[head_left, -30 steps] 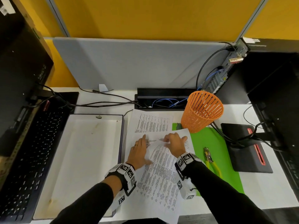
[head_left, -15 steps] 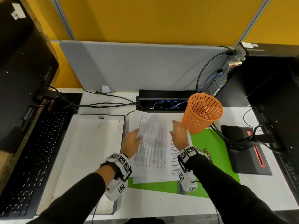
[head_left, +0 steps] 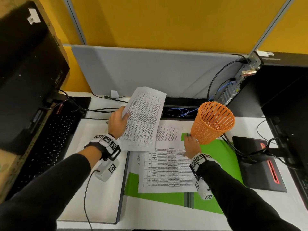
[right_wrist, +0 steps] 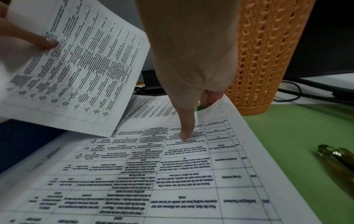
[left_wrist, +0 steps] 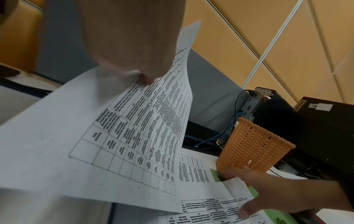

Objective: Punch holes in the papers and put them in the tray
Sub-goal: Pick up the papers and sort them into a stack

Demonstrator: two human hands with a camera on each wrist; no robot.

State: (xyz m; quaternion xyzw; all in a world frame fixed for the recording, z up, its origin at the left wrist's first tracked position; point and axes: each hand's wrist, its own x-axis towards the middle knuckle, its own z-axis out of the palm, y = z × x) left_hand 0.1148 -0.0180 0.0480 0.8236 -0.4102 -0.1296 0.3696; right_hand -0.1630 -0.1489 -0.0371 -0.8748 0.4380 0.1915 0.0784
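Note:
My left hand (head_left: 117, 121) pinches a printed sheet (head_left: 143, 119) by its left edge and holds it in the air, tilted, over the far right corner of the white tray (head_left: 124, 172). The thumb lies on top of the sheet (left_wrist: 114, 136). Several more printed papers (head_left: 166, 170) lie on the green mat (head_left: 216, 155). My right hand (head_left: 191, 145) rests on them. Its thumb (right_wrist: 186, 130) presses the top page, and its fingers reach over the far edge onto a small dark object beside the orange basket (head_left: 212, 122).
A black keyboard (head_left: 50, 144) and a monitor stand left of the tray. A monitor base (head_left: 256, 164) with cables sits at the right. Yellow-handled pliers (right_wrist: 337, 163) lie on the mat to the right of the papers. A cable trough runs behind the basket.
My left hand has lifted the top sheet off the pile and carried it up and left toward the tray. My right hand let go of it and settled on the remaining papers.

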